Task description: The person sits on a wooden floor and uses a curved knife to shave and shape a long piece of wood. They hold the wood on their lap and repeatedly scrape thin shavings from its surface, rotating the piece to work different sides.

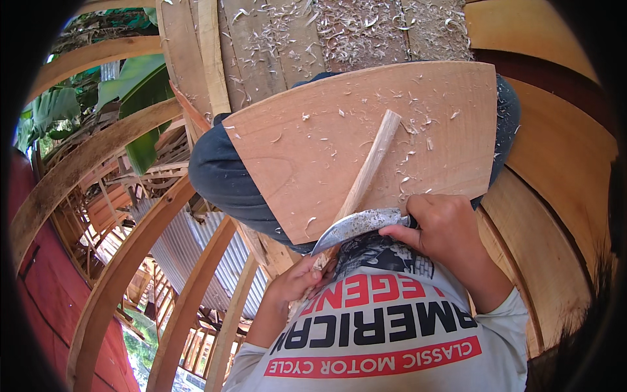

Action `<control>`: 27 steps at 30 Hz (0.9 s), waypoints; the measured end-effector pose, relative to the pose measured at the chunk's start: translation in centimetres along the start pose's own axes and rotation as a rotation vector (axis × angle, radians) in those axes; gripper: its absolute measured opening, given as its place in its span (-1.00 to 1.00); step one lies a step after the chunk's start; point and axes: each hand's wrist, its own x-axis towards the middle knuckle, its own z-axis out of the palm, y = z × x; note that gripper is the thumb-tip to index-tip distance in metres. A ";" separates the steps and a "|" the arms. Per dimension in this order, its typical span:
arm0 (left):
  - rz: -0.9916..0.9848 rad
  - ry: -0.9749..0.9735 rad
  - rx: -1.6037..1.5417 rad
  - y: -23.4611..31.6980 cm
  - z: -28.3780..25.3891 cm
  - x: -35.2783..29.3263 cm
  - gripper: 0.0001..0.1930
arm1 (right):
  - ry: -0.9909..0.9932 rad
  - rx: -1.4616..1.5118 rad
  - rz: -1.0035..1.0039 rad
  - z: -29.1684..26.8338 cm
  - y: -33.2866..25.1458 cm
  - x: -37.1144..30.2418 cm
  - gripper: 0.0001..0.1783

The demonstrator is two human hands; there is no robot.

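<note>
A curved knife [361,225] with a grey, worn blade is in my right hand [445,227], its handle hidden by the closed fingers. Its blade crosses over a wooden stick [371,163] close to my body, with the tip pointing left. My left hand [300,279] is wrapped round the near end of that stick, by the front of my shirt. The stick's far end slants away to the right and rests on a flat wooden board [281,147], which lies across my crossed legs. Wood shavings [418,121] are scattered over the board.
Beyond the board, the plank floor [258,59] is strewn with more shavings [356,29]. Curved wooden ribs [134,287] stand open at the left, with corrugated metal sheets [196,255] and green leaves [134,91] past them. Curved planks [539,245] form a wall close on the right.
</note>
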 end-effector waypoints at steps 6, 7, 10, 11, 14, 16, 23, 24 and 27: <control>-0.078 -0.055 -0.116 -0.6 -0.8 -0.3 -0.32 | 0.094 -0.009 -0.039 0.5 0.6 0.9 -0.42; -0.094 -0.071 -0.123 -0.7 -1.1 -0.2 -0.33 | 0.110 -0.028 -0.034 0.5 0.5 1.0 -0.42; -0.067 -0.082 -0.123 -1.1 -1.2 0.0 -0.35 | 0.157 -0.094 -0.011 -0.2 0.9 1.4 -0.42; -0.062 -0.070 -0.123 -1.1 -1.0 0.0 -0.35 | 0.174 -0.122 0.005 -0.6 1.6 1.7 -0.42; -0.060 -0.071 -0.113 -0.7 -0.7 0.2 -0.36 | 0.238 -0.150 0.070 -0.9 2.1 1.9 -0.41; -0.064 -0.096 -0.116 -0.9 -1.0 0.2 -0.36 | 0.276 -0.185 0.127 -1.4 2.6 2.1 -0.41; -0.119 -0.073 0.018 -1.0 -1.0 0.3 -0.20 | 0.496 0.007 0.521 -6.3 9.0 0.8 -0.43; -0.110 -0.082 0.034 -1.0 -1.1 0.4 -0.23 | 0.456 0.046 0.457 -5.9 7.7 0.0 -0.45; -0.001 -0.055 0.156 -0.4 -0.8 0.5 -0.24 | 0.277 0.091 0.299 -3.2 2.8 -1.6 -0.51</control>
